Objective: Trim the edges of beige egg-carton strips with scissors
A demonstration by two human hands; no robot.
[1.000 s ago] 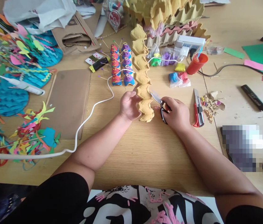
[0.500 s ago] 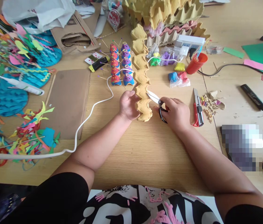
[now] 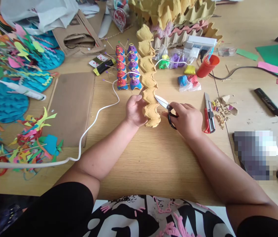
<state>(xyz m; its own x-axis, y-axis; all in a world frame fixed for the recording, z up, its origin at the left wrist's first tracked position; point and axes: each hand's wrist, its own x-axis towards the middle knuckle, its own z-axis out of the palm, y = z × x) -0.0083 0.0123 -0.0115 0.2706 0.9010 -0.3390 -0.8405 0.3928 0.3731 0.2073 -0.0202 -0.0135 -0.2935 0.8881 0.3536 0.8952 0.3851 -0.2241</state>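
Observation:
A long strip of yellow egg carton [image 3: 150,80] runs away from me down the middle of the view. My left hand [image 3: 135,111] grips it by the left side near its close end, with fingers hidden beneath. My right hand [image 3: 187,119] is closed round the black handles of a pair of scissors [image 3: 170,113]. Their metal blades point up and left, and the tips meet the strip's right edge. Whether the blades are parted is hard to tell. Left of the strip stand painted carton pieces, red ones [image 3: 121,68] and purple-blue ones [image 3: 134,67].
A white cable [image 3: 97,115] crosses the table at the left. A red-handled cutter [image 3: 209,115], an orange cup [image 3: 208,66] and clay bags [image 3: 189,82] lie at the right. Paper scraps [image 3: 34,144] and cardboard [image 3: 72,108] are at the left, stacked egg trays [image 3: 190,16] at the back.
The far end of the yellow strip has swung slightly to the left. My right hand and the scissors have shifted only a little.

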